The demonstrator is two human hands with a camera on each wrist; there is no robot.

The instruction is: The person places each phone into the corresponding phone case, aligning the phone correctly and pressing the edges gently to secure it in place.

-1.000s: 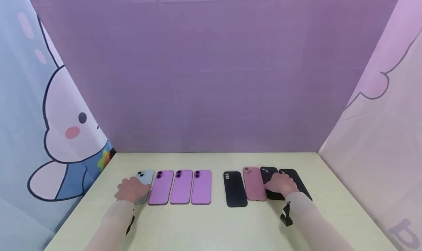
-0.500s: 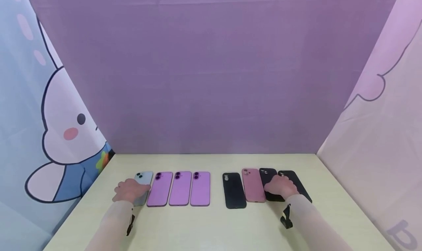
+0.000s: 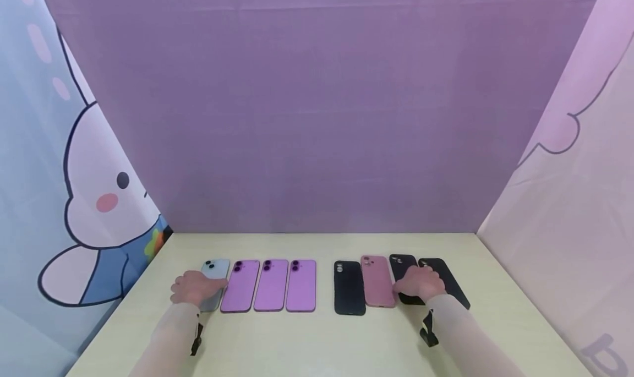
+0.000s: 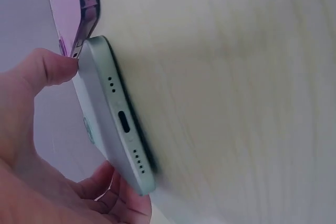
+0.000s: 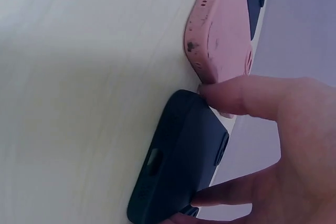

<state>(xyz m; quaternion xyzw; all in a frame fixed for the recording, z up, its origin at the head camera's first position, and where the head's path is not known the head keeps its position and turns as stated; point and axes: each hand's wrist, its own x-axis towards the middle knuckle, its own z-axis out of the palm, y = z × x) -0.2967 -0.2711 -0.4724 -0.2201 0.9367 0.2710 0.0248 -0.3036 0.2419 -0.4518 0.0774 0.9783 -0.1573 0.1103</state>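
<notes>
In the head view, my left hand [image 3: 193, 288] spans the pale mint phone [image 3: 212, 274] at the left end of a row. The left wrist view shows the thumb at one long edge and curled fingers at the other. My right hand [image 3: 420, 282] lies across a black phone case [image 5: 181, 153]; the right wrist view has the thumb between it and the pink case [image 3: 378, 283], fingers along the far side. Left of the pink case lies another black phone case [image 3: 349, 290]. A third black case [image 3: 446, 278] is at the right end, partly behind my hand.
Beside the mint phone, purple phones [image 3: 271, 286] lie face down in a line. A gap separates them from the cases. The pale table [image 3: 307, 344] meets a purple cloth backdrop [image 3: 317, 118], with printed cloth [image 3: 589, 228] at both sides.
The pink case has shifted slightly left, and the leftmost black case has turned straighter beside it. My right hand has moved a little left. The left hand stays on the mint phone.
</notes>
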